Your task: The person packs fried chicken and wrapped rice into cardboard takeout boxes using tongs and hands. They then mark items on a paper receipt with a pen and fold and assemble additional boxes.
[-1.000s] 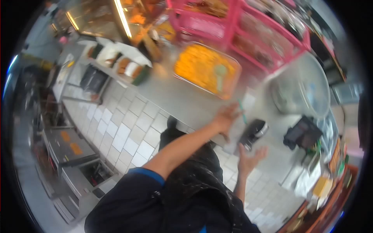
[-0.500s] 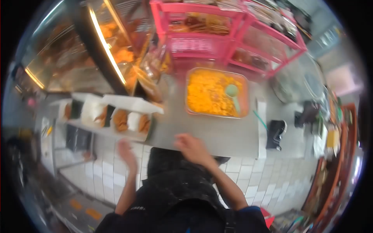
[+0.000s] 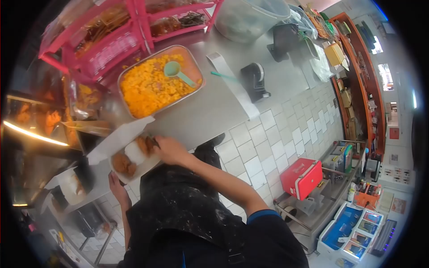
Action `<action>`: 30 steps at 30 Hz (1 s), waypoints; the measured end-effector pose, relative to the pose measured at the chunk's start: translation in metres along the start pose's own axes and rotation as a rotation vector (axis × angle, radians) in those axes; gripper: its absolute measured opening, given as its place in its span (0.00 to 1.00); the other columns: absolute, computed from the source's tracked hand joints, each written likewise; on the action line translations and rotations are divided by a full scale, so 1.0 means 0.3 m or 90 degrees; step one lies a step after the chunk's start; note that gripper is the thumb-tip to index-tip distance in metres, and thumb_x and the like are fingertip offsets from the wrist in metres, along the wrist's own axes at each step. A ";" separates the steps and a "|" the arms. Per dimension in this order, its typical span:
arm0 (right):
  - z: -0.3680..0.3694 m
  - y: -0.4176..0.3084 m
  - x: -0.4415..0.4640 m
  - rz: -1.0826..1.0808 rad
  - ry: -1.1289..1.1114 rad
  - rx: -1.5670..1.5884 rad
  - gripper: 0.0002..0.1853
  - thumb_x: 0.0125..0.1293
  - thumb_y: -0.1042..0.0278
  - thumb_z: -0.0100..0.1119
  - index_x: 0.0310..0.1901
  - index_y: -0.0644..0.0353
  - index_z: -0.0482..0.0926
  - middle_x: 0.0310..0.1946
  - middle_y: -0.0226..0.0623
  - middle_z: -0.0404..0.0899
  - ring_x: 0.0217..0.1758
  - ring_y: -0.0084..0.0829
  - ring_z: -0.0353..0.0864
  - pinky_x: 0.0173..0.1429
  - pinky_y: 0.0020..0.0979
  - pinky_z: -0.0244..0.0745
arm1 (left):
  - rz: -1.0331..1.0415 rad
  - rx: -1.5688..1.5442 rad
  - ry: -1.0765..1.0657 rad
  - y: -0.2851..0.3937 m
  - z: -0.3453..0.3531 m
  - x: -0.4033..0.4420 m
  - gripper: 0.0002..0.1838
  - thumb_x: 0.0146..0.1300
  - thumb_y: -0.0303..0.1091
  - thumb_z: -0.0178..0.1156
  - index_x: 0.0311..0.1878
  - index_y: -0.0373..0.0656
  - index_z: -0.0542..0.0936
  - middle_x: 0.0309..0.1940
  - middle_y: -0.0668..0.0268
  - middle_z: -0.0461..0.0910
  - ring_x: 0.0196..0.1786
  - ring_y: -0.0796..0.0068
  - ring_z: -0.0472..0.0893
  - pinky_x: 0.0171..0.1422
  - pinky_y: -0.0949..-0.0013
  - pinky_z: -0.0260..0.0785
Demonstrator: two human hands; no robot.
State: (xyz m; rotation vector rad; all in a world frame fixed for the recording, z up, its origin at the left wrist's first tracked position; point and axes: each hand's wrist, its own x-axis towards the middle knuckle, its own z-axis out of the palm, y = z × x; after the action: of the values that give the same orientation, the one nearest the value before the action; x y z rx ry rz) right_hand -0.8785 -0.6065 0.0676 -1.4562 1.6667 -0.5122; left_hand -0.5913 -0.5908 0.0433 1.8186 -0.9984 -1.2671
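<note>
An open white takeaway box (image 3: 118,140) lies at the counter's front edge, its lid folded back. Inside are fried chicken pieces (image 3: 123,164) on either side of a white mound of rice (image 3: 135,152). My right hand (image 3: 170,151) grips the box's right end, fingers closed by the chicken there. At the near left corner, the fingers of my left hand (image 3: 118,188) are closed against the box's side; part of the grip is hidden. Another filled open box (image 3: 73,183) sits further left. Behind, a clear tub (image 3: 203,82) holds scrambled-egg-like yellow food with a pale green scoop (image 3: 172,69).
Pink racks (image 3: 143,24) with packed goods stand at the back, beside a lit glass display case (image 3: 35,134). To the right on the counter (image 3: 187,116) are a white strip (image 3: 230,85), a green straw (image 3: 222,76) and a black tape dispenser (image 3: 254,82). A red case (image 3: 301,178) is lower right.
My view has swung to the right. Both hands, apart and empty before, have come onto the rightmost takeaway box, which now sits apart from the other boxes.
</note>
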 end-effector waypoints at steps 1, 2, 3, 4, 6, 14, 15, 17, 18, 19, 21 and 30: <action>-0.039 0.048 -0.005 0.006 -0.006 -0.003 0.22 0.66 0.60 0.54 0.56 0.68 0.72 0.42 0.57 0.81 0.49 0.54 0.82 0.53 0.49 0.76 | -0.009 -0.001 -0.001 0.013 0.058 -0.013 0.23 0.77 0.51 0.47 0.61 0.41 0.72 0.51 0.62 0.76 0.56 0.72 0.75 0.53 0.69 0.72; -0.075 0.099 -0.011 -0.039 0.043 0.029 0.24 0.67 0.58 0.55 0.59 0.66 0.71 0.44 0.57 0.81 0.50 0.53 0.81 0.54 0.48 0.75 | -0.006 -0.018 -0.005 0.046 0.122 -0.034 0.24 0.77 0.51 0.47 0.61 0.41 0.72 0.52 0.61 0.76 0.57 0.71 0.75 0.55 0.67 0.72; -0.128 0.131 -0.021 -0.086 0.091 0.063 0.26 0.68 0.55 0.56 0.62 0.64 0.71 0.45 0.56 0.81 0.50 0.53 0.80 0.56 0.47 0.74 | -0.002 -0.035 -0.005 0.080 0.183 -0.051 0.24 0.76 0.52 0.47 0.62 0.41 0.72 0.54 0.61 0.75 0.57 0.70 0.75 0.56 0.65 0.71; -0.166 0.156 -0.034 -0.082 0.079 0.065 0.26 0.68 0.55 0.56 0.62 0.64 0.71 0.45 0.56 0.81 0.50 0.53 0.80 0.56 0.47 0.74 | -0.021 -0.017 0.030 0.111 0.225 -0.063 0.24 0.76 0.51 0.47 0.63 0.42 0.72 0.56 0.60 0.74 0.59 0.68 0.75 0.60 0.62 0.70; -0.321 0.142 -0.066 0.009 -0.056 0.133 0.27 0.71 0.53 0.56 0.64 0.63 0.70 0.44 0.50 0.81 0.46 0.45 0.82 0.54 0.38 0.76 | -0.016 -0.034 0.077 0.166 0.307 -0.074 0.22 0.76 0.48 0.48 0.62 0.41 0.72 0.55 0.60 0.75 0.58 0.67 0.75 0.60 0.62 0.69; -0.792 0.517 -0.422 0.101 0.122 0.221 0.19 0.61 0.65 0.69 0.50 0.62 0.76 0.33 0.39 0.82 0.35 0.30 0.82 0.44 0.31 0.76 | 0.579 0.360 -0.014 0.349 0.880 -0.381 0.18 0.59 0.29 0.66 0.52 0.42 0.78 0.45 0.59 0.80 0.48 0.59 0.79 0.57 0.61 0.68; -0.808 0.568 -0.457 0.143 0.226 0.180 0.20 0.58 0.65 0.71 0.49 0.62 0.75 0.34 0.38 0.82 0.37 0.29 0.81 0.46 0.31 0.75 | 0.586 0.396 -0.116 0.411 1.015 -0.385 0.20 0.57 0.32 0.68 0.55 0.44 0.78 0.49 0.59 0.80 0.51 0.55 0.79 0.60 0.58 0.68; -0.817 0.673 -0.481 0.136 0.400 0.127 0.24 0.54 0.65 0.75 0.48 0.63 0.72 0.42 0.41 0.79 0.45 0.32 0.78 0.51 0.35 0.72 | 0.547 0.429 -0.229 0.428 1.235 -0.371 0.34 0.59 0.47 0.67 0.67 0.46 0.71 0.65 0.61 0.73 0.67 0.56 0.70 0.70 0.56 0.60; -0.849 0.698 -0.470 0.134 0.396 0.144 0.33 0.52 0.66 0.76 0.57 0.67 0.68 0.53 0.46 0.75 0.57 0.39 0.75 0.62 0.37 0.68 | 0.555 0.441 -0.251 0.452 1.327 -0.365 0.39 0.57 0.50 0.67 0.70 0.47 0.67 0.69 0.62 0.68 0.72 0.59 0.65 0.72 0.56 0.58; -0.862 0.697 -0.434 0.135 0.389 0.150 0.33 0.52 0.66 0.76 0.57 0.67 0.68 0.53 0.46 0.75 0.57 0.39 0.75 0.62 0.37 0.68 | 0.567 0.451 -0.278 0.467 1.387 -0.353 0.45 0.55 0.54 0.68 0.74 0.48 0.63 0.74 0.63 0.63 0.76 0.62 0.60 0.73 0.55 0.55; -0.880 0.682 -0.341 -0.016 0.478 0.139 0.41 0.52 0.67 0.75 0.65 0.69 0.63 0.61 0.50 0.71 0.67 0.46 0.71 0.70 0.39 0.64 | 0.556 0.527 -0.277 0.452 1.458 -0.320 0.50 0.51 0.58 0.69 0.75 0.48 0.60 0.76 0.66 0.58 0.78 0.66 0.56 0.74 0.54 0.53; -0.897 0.652 -0.246 0.072 0.448 0.175 0.50 0.52 0.69 0.74 0.72 0.72 0.53 0.68 0.59 0.66 0.70 0.47 0.71 0.68 0.36 0.67 | 0.467 0.661 -0.253 0.471 1.515 -0.278 0.65 0.38 0.67 0.72 0.78 0.51 0.53 0.80 0.75 0.49 0.81 0.76 0.47 0.74 0.47 0.49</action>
State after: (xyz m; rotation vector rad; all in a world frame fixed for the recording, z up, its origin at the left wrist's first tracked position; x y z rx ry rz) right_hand -1.2131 -0.5484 0.0935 -1.0229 2.0864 -1.2374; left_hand -1.0717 -0.6333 0.0730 1.5344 -2.5902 -0.6474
